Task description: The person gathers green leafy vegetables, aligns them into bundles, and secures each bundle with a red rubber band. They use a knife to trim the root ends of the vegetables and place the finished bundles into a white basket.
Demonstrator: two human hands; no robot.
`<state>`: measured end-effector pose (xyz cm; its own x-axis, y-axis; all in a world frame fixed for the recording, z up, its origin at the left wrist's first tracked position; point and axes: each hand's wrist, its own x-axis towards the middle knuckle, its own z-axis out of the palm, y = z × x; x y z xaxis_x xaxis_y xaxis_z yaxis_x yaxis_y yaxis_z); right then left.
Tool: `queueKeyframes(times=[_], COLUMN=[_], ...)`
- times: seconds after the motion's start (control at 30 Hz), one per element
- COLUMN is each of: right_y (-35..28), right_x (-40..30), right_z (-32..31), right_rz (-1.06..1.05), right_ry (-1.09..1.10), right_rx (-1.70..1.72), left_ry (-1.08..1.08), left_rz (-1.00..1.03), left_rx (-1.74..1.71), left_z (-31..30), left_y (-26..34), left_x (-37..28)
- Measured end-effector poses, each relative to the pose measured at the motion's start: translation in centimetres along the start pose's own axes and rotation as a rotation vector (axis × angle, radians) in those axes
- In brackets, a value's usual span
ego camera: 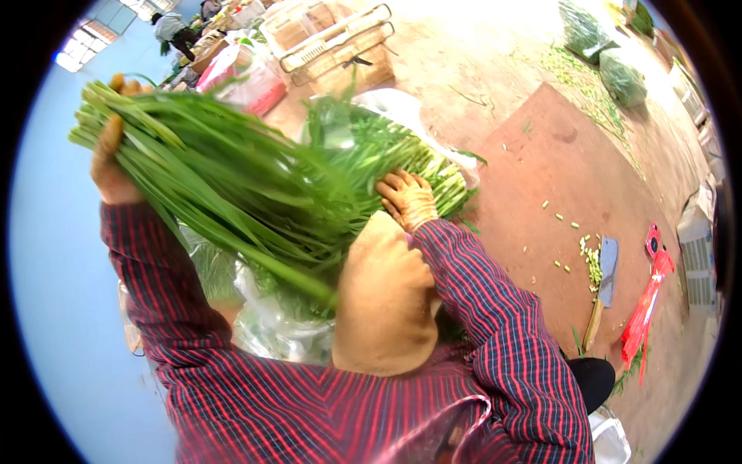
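My left hand (113, 156), gloved, is raised at the left and grips a large bunch of long leafy green stalks (232, 168) near its pale cut ends. The bunch's leaves trail to the right and downward, blurred. My right hand (410, 197), in a tan glove, lies on a pile of similar greens (429, 156), its fingers slightly apart over the stems. The pile rests in clear plastic sheeting (400, 104), its pale stem ends pointing right. More greens in clear plastic (272, 325) lie below the raised bunch. A tan cloth-like piece (385, 301) hides part of them.
A reddish-brown board (522, 174) lies at the right, bearing a cleaver (603, 278), cut stem bits (594, 267) and red ties (646, 313). Plastic crates (342, 52) stand ahead, beside a red-and-white bag (249, 81). Stuffed bags (620, 75) lie far right. Another person (174, 32) bends at upper left.
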<state>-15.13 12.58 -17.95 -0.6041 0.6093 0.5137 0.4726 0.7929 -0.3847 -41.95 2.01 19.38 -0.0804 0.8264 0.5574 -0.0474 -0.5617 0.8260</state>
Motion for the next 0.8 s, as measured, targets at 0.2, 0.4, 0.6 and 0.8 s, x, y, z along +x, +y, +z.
queueKeyframes(times=[0.2, 0.4, 0.6, 0.8], right_y=[0.1, -0.9, -5.3, -12.0], right_x=[-0.2, 1.0, 2.5, 2.4], right_z=[-2.0, -9.5, -29.8, -35.2], right_rz=[0.081, 0.222, 0.209, -0.031], right_ry=[-0.069, -0.035, 0.498, 0.322], right_rx=[-0.128, 0.085, 0.777, 0.713], left_ry=[-0.012, 0.1, -0.083, -0.269], left_rz=[0.206, 0.374, 0.228, 0.098], left_rx=[0.082, 0.198, 0.069, -0.114], left_z=[0.8, 6.7, 15.9, 27.4], left_y=[8.1, 8.2, 3.3, -1.3], left_x=[6.8, 6.2, 3.6, -1.2])
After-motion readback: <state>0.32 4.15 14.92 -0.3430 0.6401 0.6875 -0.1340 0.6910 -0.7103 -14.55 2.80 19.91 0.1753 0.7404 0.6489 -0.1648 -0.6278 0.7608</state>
